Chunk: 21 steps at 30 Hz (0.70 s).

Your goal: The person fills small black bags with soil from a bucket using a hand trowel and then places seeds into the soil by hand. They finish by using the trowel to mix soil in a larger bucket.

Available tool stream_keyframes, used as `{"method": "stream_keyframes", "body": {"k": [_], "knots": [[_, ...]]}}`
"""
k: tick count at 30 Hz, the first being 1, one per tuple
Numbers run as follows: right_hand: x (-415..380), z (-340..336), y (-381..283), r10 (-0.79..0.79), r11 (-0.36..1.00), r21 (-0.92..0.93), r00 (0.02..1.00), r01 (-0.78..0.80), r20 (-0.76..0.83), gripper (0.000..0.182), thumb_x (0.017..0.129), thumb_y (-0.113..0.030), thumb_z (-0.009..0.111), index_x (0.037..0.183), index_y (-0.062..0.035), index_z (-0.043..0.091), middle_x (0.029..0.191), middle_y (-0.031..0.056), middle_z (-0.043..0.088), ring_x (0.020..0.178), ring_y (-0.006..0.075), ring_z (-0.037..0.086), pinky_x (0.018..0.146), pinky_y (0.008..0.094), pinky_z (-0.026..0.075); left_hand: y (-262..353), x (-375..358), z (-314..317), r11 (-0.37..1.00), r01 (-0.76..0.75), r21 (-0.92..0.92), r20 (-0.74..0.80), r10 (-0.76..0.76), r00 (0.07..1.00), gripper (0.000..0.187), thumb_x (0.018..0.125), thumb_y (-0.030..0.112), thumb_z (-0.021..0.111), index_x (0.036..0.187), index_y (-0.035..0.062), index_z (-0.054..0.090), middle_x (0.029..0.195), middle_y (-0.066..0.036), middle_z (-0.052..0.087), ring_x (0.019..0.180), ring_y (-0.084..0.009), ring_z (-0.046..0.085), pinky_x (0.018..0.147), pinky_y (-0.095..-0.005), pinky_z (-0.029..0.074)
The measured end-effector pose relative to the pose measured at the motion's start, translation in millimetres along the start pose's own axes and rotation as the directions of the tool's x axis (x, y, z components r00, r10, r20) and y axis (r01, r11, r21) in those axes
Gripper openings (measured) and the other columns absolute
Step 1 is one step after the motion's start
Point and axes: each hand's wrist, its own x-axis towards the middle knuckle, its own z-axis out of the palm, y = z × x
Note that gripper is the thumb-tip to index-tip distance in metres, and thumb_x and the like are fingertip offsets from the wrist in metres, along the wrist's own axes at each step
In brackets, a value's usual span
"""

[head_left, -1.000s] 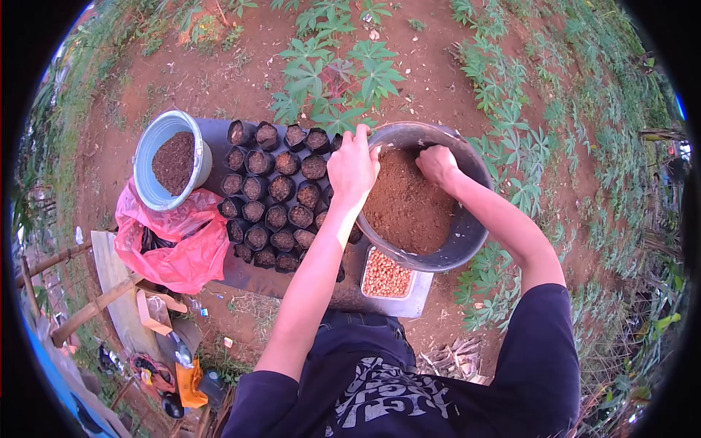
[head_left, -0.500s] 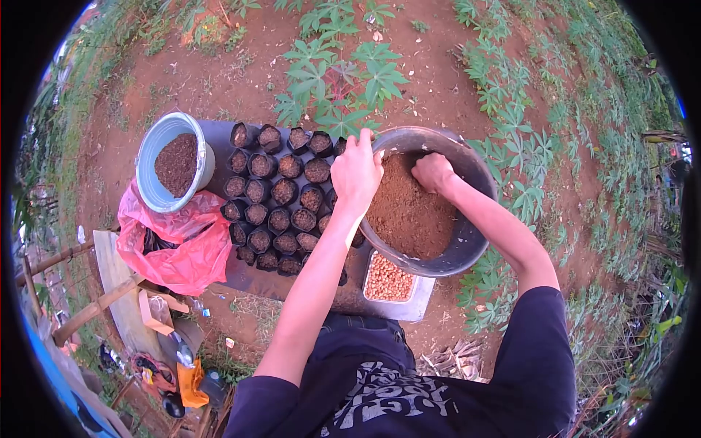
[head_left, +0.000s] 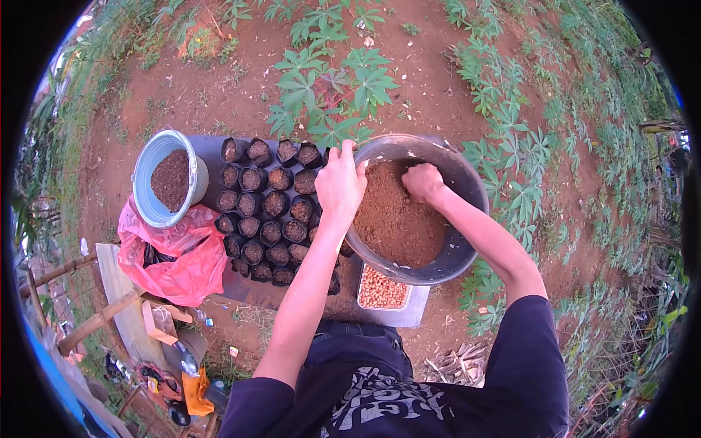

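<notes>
A dark bucket point(head_left: 467, 193) tilts toward me at the right end of the table, with loose brown soil point(head_left: 398, 226) inside. My left hand point(head_left: 342, 184) is closed on the bucket's left rim. Inside it, my right hand point(head_left: 423, 183) has its fingers curled down against the soil; the fingertips are hidden. Left of the bucket stand rows of black seedling bags point(head_left: 271, 233) filled with soil, partly covered by my left forearm. Below the bucket, a white tray point(head_left: 360, 298) holds orange-tan seeds or kernels point(head_left: 385, 290).
A light blue bucket point(head_left: 199, 179) with darker soil stands at the table's left end. A pink plastic bag point(head_left: 182, 274) hangs beneath it. Wooden planks point(head_left: 120, 292) and an orange item point(head_left: 196, 392) lie at lower left. Leafy plants point(head_left: 310, 84) grow beyond the table point(head_left: 237, 292).
The view has shifted slightly, so most things sit a little lower and further left. My right hand has moved slightly within the bucket; my left hand stays on the rim.
</notes>
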Motion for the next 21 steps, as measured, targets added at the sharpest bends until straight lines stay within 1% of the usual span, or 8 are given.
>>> {"method": "stream_keyframes", "body": {"k": [1,4,8,11,14,17,21], "knots": [[-1,0,-1,-0.004,1.0,0.002,1.0,0.004,-0.005,0.028,0.078,-0.02,0.079,0.104,-0.0087,0.078,0.108,0.0109,0.076,0.104,0.0287,0.073,0.088,0.0402,0.06,1,0,-1,1.0,0.003,0.002,0.002,-0.003,1.0,0.04,0.087,0.021,0.074,0.121,0.0112,0.054,0.106,-0.015,0.065,0.08,-0.039,0.072,0.065,-0.0483,0.059],[3,6,2,-0.028,1.0,0.006,0.999,0.028,-0.041,0.028,0.078,-0.022,0.078,0.102,-0.0078,0.078,0.106,0.0121,0.076,0.102,0.0291,0.073,0.087,0.0405,0.06,4,1,-3,0.998,0.065,0.003,0.044,-0.065,0.997,0.04,0.087,0.024,0.075,0.121,0.015,0.055,0.107,-0.012,0.067,0.087,-0.0391,0.071,0.072,-0.0502,0.057],[7,11,4,-0.011,0.999,0.032,0.998,0.013,-0.059,0.026,0.078,-0.022,0.077,0.1,-0.0071,0.078,0.104,0.0132,0.076,0.101,0.0294,0.074,0.086,0.0411,0.06,3,1,0,0.999,0.042,-0.01,0.021,-0.042,0.999,0.04,0.088,0.024,0.075,0.121,0.0147,0.054,0.106,-0.013,0.066,0.085,-0.0391,0.071,0.071,-0.0503,0.057],[9,11,7,-0.052,0.998,0.043,0.996,0.055,-0.069,0.023,0.078,-0.018,0.075,0.098,-0.0067,0.078,0.103,0.014,0.076,0.1,0.0297,0.074,0.086,0.0417,0.06,1,2,1,1.0,0.019,0.003,0.006,-0.019,1.0,0.04,0.088,0.022,0.074,0.121,0.0135,0.054,0.105,-0.014,0.065,0.082,-0.0395,0.071,0.069,-0.0507,0.057],[10,14,4,-0.02,0.998,0.055,0.998,0.024,-0.063,0.022,0.081,-0.016,0.073,0.1,-0.0074,0.078,0.106,0.0125,0.076,0.103,0.0291,0.073,0.088,0.041,0.059,5,1,-1,1.0,0.027,0.012,0.012,-0.027,1.0,0.041,0.088,0.022,0.074,0.122,0.0141,0.054,0.105,-0.013,0.065,0.084,-0.0395,0.071,0.07,-0.051,0.057],[16,21,1,-0.04,0.996,0.073,0.991,0.049,-0.126,0.021,0.081,-0.016,0.072,0.099,-0.0074,0.079,0.104,0.0126,0.076,0.101,0.0287,0.074,0.088,0.0409,0.06,4,4,-2,0.999,0.035,0.022,0.013,-0.035,0.999,0.042,0.087,0.022,0.075,0.123,0.0147,0.054,0.105,-0.013,0.065,0.085,-0.0395,0.071,0.07,-0.0512,0.056],[17,26,3,-0.084,0.99,0.096,0.984,0.1,-0.16,0.019,0.083,-0.013,0.067,0.096,-0.0071,0.079,0.1,0.0128,0.077,0.099,0.0294,0.074,0.086,0.0422,0.06,4,1,0,0.999,0.031,0.026,0.011,-0.031,0.999,0.042,0.087,0.022,0.075,0.123,0.0147,0.054,0.105,-0.013,0.065,0.085,-0.0401,0.07,0.071,-0.051,0.056]]}}
